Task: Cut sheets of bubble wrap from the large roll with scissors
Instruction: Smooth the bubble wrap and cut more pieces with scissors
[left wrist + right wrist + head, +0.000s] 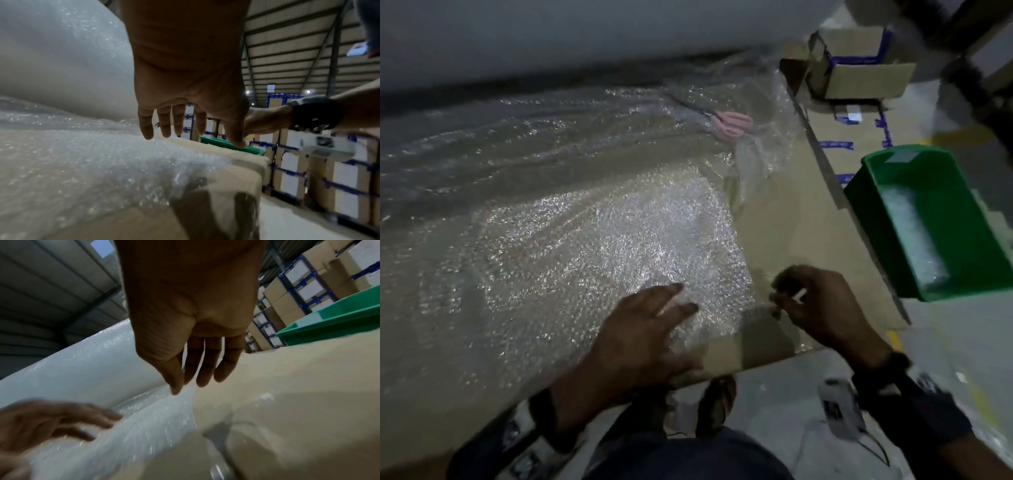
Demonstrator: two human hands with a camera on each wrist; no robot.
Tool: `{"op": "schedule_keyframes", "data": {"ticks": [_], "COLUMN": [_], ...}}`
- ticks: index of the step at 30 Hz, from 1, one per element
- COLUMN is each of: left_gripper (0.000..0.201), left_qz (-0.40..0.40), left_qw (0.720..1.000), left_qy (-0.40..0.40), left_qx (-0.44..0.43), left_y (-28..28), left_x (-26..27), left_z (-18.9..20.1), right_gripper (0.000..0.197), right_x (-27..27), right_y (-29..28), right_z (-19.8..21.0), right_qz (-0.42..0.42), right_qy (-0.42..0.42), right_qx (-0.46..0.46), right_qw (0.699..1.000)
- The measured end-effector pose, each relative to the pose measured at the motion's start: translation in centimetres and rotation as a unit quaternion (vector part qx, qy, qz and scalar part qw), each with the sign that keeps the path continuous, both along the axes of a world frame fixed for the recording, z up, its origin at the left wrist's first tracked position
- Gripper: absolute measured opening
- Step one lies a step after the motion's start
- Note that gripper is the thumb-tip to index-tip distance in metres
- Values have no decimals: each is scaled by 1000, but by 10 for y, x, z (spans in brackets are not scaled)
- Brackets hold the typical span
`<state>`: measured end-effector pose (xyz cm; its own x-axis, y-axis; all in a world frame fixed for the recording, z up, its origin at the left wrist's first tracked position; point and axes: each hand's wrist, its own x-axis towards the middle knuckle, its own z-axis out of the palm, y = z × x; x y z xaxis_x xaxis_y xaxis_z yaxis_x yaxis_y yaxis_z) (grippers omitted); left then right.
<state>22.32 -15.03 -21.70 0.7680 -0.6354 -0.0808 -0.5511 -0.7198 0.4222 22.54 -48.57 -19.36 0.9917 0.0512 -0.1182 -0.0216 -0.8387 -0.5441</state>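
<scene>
Roll (551, 31): large, white, lying on its side along the far edge of the cardboard-topped table.
Wrap (585, 212): clear, bubbled, glinting; unrolled from the roll toward the near edge, rippled and crumpled at its far right end.
Scissors (729, 123): pink-handled, lying on the wrap's crumpled right end.
</scene>
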Motion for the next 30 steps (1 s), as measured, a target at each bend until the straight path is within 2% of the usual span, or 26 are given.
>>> {"op": "schedule_keyframes", "data": {"ticks": [3,7,9,14,17,22,25,28,30], "left_gripper": [64,48,45,57,52,47,53,60,60], "left_qz": [-40,-41,-45,-73,-81,-112,-126,-119,-126], "left_qw": [999,999,999,996,996,993,991,991,990], "left_qy": [6,4,-5,-18,-21,-39,-49,-53,-53], "left_qx": [20,36,27,46,38,18,21,37,41], "left_y": [-20,-18,-16,-11,-4,15,20,18,16], "left_x": [-7,-3,-1,3,5,10,8,6,6], "left_z": [-21,-25,-24,-37,-36,-43,-47,-47,-47], "right_gripper": [13,30,37,37,32,36,38,46,57], "right_x": [-48,-77,-81,-84,-88,-92,-94,-94,-93], "right_y": [-8,-6,-3,8,13,15,15,16,18], "right_z": [-25,-59,-67,-63,-60,-60,-64,-68,-71], "right_qz": [14,140,153,142,126,112,105,68,61], "right_qy": [10,-28,-70,-110,-120,-108,-98,-97,-95], "right_qx": [1,-62,-95,-167,-161,-170,-165,-140,-160], "right_qw": [1000,988,981,969,972,973,976,983,981]}}
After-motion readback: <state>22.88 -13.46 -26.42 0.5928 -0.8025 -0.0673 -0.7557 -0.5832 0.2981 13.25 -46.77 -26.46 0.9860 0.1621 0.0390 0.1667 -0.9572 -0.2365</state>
